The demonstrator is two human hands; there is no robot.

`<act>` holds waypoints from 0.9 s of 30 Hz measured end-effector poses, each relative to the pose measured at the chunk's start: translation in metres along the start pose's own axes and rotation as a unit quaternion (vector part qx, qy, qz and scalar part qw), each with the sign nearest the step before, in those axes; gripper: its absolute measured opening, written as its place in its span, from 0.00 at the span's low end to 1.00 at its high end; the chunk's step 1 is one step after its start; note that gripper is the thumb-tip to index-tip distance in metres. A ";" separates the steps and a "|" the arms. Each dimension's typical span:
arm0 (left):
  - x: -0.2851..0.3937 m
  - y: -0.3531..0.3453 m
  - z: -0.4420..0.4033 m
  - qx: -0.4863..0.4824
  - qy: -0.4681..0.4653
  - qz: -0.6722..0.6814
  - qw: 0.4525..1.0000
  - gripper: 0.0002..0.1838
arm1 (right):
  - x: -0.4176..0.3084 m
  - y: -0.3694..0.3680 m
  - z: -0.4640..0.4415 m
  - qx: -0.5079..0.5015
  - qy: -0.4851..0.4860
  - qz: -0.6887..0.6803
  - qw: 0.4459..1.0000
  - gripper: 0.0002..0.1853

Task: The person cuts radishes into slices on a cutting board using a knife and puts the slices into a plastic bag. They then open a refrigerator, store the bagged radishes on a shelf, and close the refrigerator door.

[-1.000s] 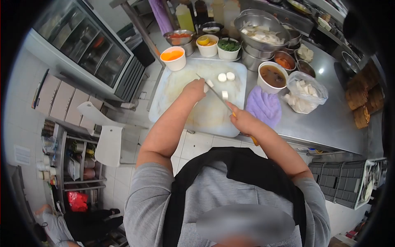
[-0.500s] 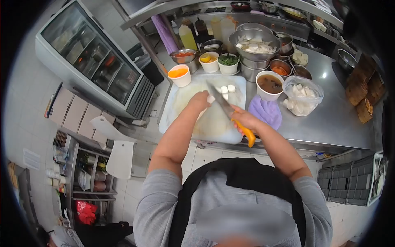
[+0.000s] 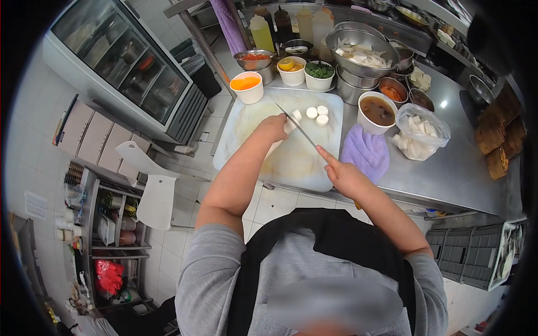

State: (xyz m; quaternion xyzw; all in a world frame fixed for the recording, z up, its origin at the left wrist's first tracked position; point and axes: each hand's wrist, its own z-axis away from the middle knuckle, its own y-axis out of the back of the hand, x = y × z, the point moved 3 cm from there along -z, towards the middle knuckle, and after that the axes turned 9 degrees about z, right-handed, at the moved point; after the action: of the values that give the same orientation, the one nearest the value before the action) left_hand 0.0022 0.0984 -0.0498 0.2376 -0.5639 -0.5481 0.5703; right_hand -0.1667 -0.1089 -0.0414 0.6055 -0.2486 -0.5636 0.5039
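Broadly, you work at a steel counter (image 3: pixel 448 185), with a pale cutting board (image 3: pixel 297 168) lying along its edge. Right of the board rests a purple cloth (image 3: pixel 365 154), and just behind it stands a white tub (image 3: pixel 374 129) of brown liquid; if your wrist swings wide and bunches the cloth against the tub, the liquid could slop over. Your knife (image 3: pixel 301 129) slants across the board, blade toward the far left. Your right hand (image 3: pixel 344 173) grasps its handle, index finger stretched forward; a sideways twist of that grip could turn the edge off line. Your left hand (image 3: pixel 273 127) pins a white piece (image 3: pixel 289 125) on the board, right beside the blade. Whether its fingertips are tucked back, I cannot tell; left poking out, they could be nicked, especially if the piece rolls. Beyond the blade sit three small white rounds (image 3: pixel 322 120), which a careless nudge could scatter.
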 end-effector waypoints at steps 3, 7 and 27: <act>0.003 0.003 0.004 -0.004 0.003 0.010 1.000 0.34 | 0.002 0.000 0.001 -0.006 -0.001 -0.008 1.000 0.31; 0.000 0.001 0.003 -0.010 0.013 0.028 0.999 0.34 | 0.006 -0.002 0.001 -0.020 -0.003 -0.022 1.000 0.31; -0.011 0.008 0.003 0.015 0.033 0.009 0.999 0.33 | 0.009 0.001 -0.017 0.040 0.019 -0.104 0.994 0.29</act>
State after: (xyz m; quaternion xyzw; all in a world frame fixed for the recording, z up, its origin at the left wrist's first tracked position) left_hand 0.0050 0.1113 -0.0458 0.2596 -0.5549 -0.5262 0.5897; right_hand -0.1485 -0.1114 -0.0470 0.6583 -0.1968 -0.5909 0.4228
